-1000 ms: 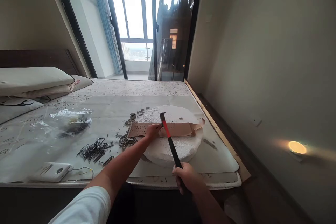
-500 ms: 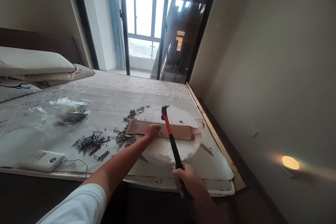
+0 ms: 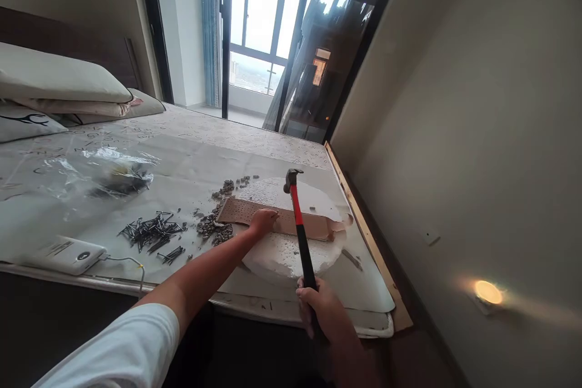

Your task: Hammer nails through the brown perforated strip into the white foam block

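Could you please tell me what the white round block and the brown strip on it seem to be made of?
The white round block looks like expanded foam: matte, pitted, crumbly surface. The brown strip seems leather or stiff card, matte, with rows of small punched holes.

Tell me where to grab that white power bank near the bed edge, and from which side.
Grip the power bank across its long edges from above: it lies flat, and a cable leaves its right end, so stay clear there.

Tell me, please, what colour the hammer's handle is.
The hammer handle is red near the head, black lower down; head view.
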A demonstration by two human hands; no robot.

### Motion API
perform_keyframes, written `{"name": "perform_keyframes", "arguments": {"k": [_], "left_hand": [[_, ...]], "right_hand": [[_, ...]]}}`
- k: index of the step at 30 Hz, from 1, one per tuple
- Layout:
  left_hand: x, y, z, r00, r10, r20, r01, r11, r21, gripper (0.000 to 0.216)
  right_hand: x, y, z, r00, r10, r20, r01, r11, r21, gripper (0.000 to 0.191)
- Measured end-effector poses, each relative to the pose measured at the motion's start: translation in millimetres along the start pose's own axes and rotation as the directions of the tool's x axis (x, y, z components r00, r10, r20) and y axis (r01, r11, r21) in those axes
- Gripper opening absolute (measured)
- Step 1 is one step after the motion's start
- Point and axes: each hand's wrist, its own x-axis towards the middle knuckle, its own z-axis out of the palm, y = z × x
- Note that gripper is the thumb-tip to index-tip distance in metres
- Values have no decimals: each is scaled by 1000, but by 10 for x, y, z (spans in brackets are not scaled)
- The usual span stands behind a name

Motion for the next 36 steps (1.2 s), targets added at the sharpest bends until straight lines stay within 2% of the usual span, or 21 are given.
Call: {"name": "perform_keyframes", "arguments": {"k": [5,11,16,22,24,29,34,36], "left_hand": [[-4,-1,-17,1000,10,-1,-10,1000,2,37],[25,-14,2,1000,-8,1,8,1000,-23,37],[2,16,-12,1000,-12,8,13,999,-53,30],[-16,20,-16,1000,12,10,-12,999,-45,30],[-7,13,-17,1000,23,11,-22,999,-33,33],[25,-9,-15,1000,28,10,-28,1000,-2,35],[28,-18,-19,1000,11,21,-9,997,-74,33],[19,-13,-31,1000,-2,18,4,993,-120,33]], "right_hand": [[-18,-57,25,994,90,59,-86,994,-63,12],[-76,-100,53,998,-5,57,7,999,-37,11],[-6,-6,105,994,112,14,-110,989,-103,14],[-66,-59,46,997,-23,70,22,1000,13,13],[-35,-37,32,998,-17,68,15,1000,26,14],[45,-2,5,994,92,51,-92,996,-12,17],[-17,-81,-24,998,-2,69,3,1000,-13,13],[3,-57,-13,997,12,78,-12,1000,-12,14]]}}
